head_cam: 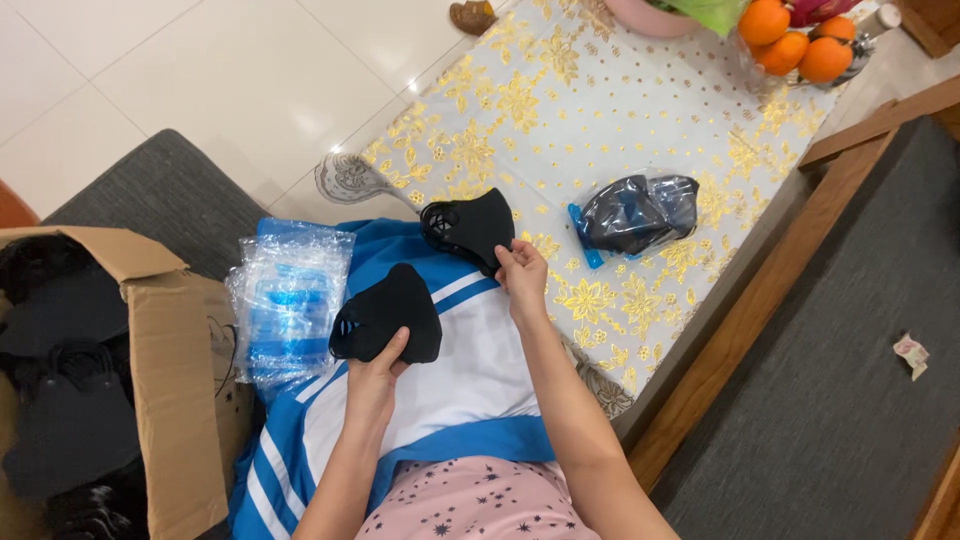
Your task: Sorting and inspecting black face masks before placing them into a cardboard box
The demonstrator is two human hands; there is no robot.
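Note:
My left hand (375,375) grips a black fabric face mask (392,312) over my lap, thumb on its lower edge. A second black mask (470,227) is pinched at its lower corner by my right hand (522,272), and it lies at the near edge of a table covered with a white cloth patterned with gold flowers (560,110). Beneath both hands a blue and white garment (455,385) is spread across my lap. Further right on the table rests a clear plastic bag holding dark masks (635,212), closed with a blue strip.
A stack of empty clear bags with blue strips (288,300) sits to my left beside an open cardboard box (165,370) full of black masks. Oranges (795,40) stand at the table's far end. A grey sofa seat with wooden frame (800,380) lies to the right.

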